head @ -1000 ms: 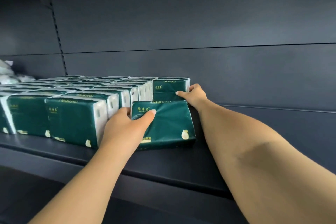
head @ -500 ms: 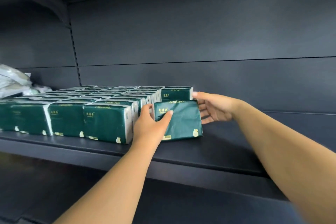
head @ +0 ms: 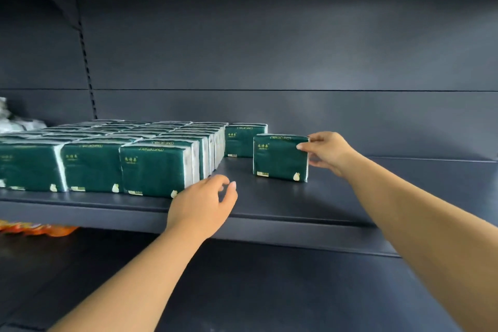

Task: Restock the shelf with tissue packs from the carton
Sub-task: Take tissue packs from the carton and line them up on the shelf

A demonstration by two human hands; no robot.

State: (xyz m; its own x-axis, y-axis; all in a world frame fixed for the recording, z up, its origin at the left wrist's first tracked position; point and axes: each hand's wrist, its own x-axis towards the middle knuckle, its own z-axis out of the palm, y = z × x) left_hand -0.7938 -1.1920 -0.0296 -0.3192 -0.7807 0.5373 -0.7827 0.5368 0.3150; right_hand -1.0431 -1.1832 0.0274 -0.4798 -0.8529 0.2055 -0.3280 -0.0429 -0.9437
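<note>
The shelf and its back panel look like smooth, matt dark-grey painted metal. The tissue packs wear glossy green plastic film with white paper showing at their sides; the far right pack shines softly, slightly creased.

Dim, even light falls from the front, brightest as a soft sheen on the back panel toward the right. The upper left corner sinks into near black. Faint shadows lie under the tissue packs on the shelf. Wide-angle bending curves the edges, and detail is slightly soft throughout.
</note>
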